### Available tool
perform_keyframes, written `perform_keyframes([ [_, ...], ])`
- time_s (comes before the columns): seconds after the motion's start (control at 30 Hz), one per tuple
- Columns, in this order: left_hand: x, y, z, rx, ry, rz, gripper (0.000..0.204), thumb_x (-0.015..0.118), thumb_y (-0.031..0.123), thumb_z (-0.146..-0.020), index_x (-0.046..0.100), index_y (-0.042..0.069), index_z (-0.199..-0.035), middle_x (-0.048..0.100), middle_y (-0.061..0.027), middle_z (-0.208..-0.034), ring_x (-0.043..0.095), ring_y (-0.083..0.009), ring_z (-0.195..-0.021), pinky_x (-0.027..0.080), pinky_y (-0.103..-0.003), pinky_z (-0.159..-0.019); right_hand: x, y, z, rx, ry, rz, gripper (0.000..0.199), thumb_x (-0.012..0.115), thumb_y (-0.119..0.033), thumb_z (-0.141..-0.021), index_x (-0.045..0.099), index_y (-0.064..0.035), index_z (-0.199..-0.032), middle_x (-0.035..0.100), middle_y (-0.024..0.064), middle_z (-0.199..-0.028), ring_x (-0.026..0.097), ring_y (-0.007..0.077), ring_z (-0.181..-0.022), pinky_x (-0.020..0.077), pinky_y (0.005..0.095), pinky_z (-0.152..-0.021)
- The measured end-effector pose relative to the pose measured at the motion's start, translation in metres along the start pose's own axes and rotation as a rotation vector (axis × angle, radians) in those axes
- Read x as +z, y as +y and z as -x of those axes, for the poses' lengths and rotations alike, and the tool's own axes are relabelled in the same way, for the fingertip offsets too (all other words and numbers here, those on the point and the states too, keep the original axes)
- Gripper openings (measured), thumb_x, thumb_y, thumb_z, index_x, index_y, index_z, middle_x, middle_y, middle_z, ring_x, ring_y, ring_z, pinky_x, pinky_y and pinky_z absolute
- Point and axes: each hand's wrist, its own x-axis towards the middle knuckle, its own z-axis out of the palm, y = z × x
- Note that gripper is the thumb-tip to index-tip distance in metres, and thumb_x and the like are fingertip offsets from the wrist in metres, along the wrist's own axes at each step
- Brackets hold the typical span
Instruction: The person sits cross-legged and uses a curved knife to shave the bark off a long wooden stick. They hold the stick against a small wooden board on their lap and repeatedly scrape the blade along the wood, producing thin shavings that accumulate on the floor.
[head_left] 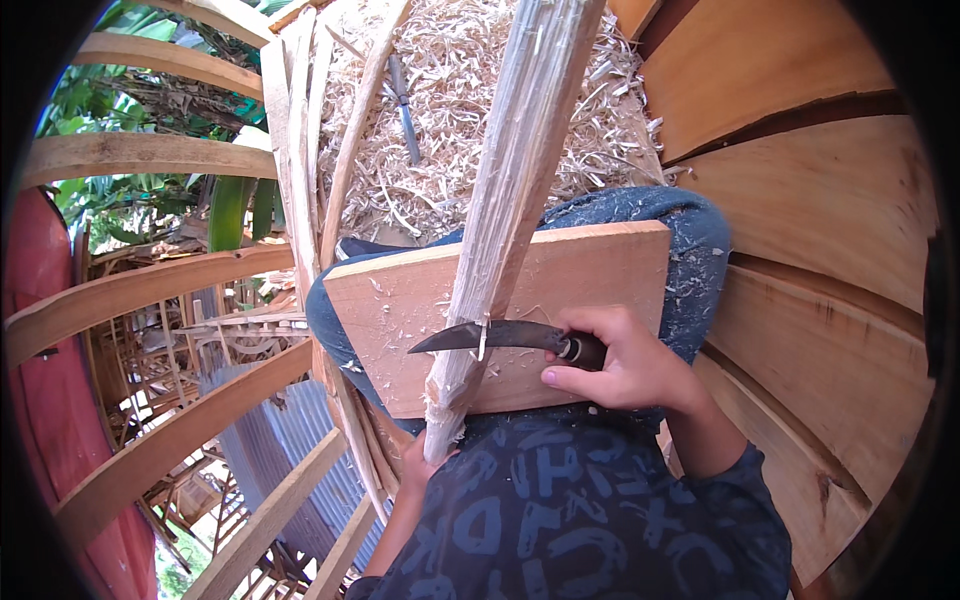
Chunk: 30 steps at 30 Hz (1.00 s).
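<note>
In left hand (414, 466), holds rough, fibrous wooden pole (508, 170), slanting from lower centre to top centre; in right hand (636, 362), grips curved metal knife (512, 334), pointing left.

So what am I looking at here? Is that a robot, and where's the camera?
No robot, just a person! The camera sits on their head, looking down, and its wide lens bends straight edges. The person's right hand holds a curved knife. Their left hand grips the lower end of a long stick. A board lies across their legs; the stick slants over it, and the knife crosses the stick. Wood shavings are heaped beyond, with a thin tool lying on them.
</note>
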Motion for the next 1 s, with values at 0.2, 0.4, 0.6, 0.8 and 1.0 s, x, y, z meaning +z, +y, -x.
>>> perform_keyframes([
  [0.2, -0.004, 0.005, -0.004, 0.016, -0.027, -0.020, 0.050, 0.081, 0.017, -0.064, 0.061, 0.002, -0.107, 0.069, -0.0107, -0.089, 0.068, -0.0210, -0.079, 0.052, -0.029, -0.070, -0.004, 0.015, 0.004, 0.196, -0.261, -0.213, 0.023, 0.057, -0.020, -0.087, 0.060, 0.0025, -0.092, 0.059, 0.0155, -0.065, 0.057, 0.0220, -0.054, 0.0434, 0.0335, -0.054],
  [0.4, -0.006, 0.015, -0.008, -0.024, -0.046, 0.033, 0.050, 0.081, 0.018, -0.065, 0.060, 0.001, -0.108, 0.068, -0.0120, -0.092, 0.067, -0.0224, -0.083, 0.051, -0.029, -0.073, 0.018, 0.015, 0.007, 0.112, -0.419, 0.023, 0.030, 0.053, -0.026, -0.090, 0.060, 0.0033, -0.088, 0.058, 0.0245, -0.069, 0.057, 0.0381, -0.061, 0.0444, 0.0411, -0.059],
  [0.6, -0.009, 0.038, -0.012, -0.050, -0.044, 0.079, 0.040, 0.076, 0.014, -0.069, 0.061, -0.001, -0.103, 0.067, -0.0132, -0.088, 0.067, -0.0225, -0.078, 0.050, -0.030, -0.070, -0.013, -0.012, -0.002, 0.258, -0.164, -0.026, 0.025, 0.063, -0.020, -0.084, 0.061, 0.0040, -0.085, 0.055, 0.0130, -0.058, 0.053, 0.0129, -0.051, 0.0398, 0.0292, -0.048],
  [0.8, -0.005, 0.033, -0.011, -0.041, -0.005, 0.163, 0.036, 0.077, 0.016, -0.069, 0.061, -0.002, -0.096, 0.066, -0.0132, -0.080, 0.066, -0.0233, -0.071, 0.048, -0.030, -0.065, -0.010, 0.009, 0.004, 0.021, -0.127, -0.121, 0.020, 0.066, -0.012, -0.081, 0.063, 0.0033, -0.094, 0.063, 0.0073, -0.075, 0.055, 0.0104, -0.057, 0.0433, 0.0250, -0.052],
  [1.0, -0.006, 0.030, -0.010, -0.043, -0.027, 0.195, 0.037, 0.077, 0.016, -0.068, 0.061, -0.002, -0.096, 0.065, -0.0132, -0.079, 0.065, -0.0225, -0.068, 0.048, -0.030, -0.063, -0.012, 0.015, 0.012, 0.320, -0.300, -0.382, 0.029, 0.058, -0.004, -0.083, 0.058, 0.0001, -0.112, 0.058, 0.0025, -0.072, 0.053, 0.0072, -0.058, 0.0422, 0.0192, -0.051],
])
